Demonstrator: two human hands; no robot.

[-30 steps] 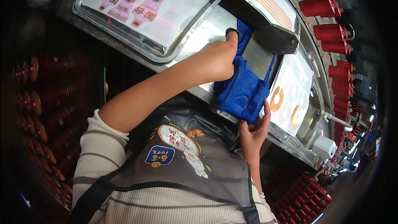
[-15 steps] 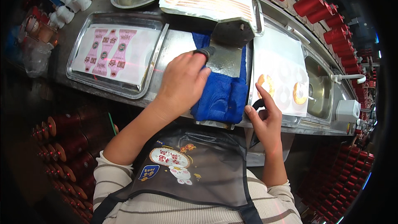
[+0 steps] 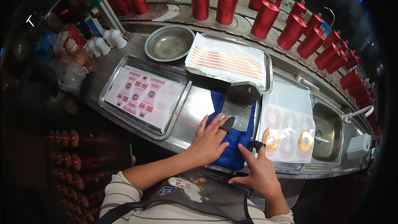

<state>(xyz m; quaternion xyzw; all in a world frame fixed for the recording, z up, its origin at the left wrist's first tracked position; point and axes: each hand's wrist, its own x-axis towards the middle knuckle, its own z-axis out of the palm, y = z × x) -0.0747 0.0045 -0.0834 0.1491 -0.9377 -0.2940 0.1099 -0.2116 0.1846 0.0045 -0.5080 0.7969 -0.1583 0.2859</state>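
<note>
My left hand rests over a blue cloth, its fingers stretched out toward the wet metal plate. A black finger cover sits on one finger. My right hand is at the right side of the cloth, thumb and fingers apart, with another black cover on a finger. Neither hand visibly holds anything. Just right of it lies a white sheet with gold ring stickers, two of them left beside pale ring outlines. An upright metal block stands behind the plate.
At left, a metal tray holds a sheet of pink labels. Behind are a round metal bowl and a tray of orange-striped sheets. Red bottles line a conveyor at the back. A sink with a white tap is right.
My view has swung up, bringing the bottles on the conveyor into sight. My left hand has gone from curled fingers on the plate to stretched fingers over the cloth. My right fingers have spread.
</note>
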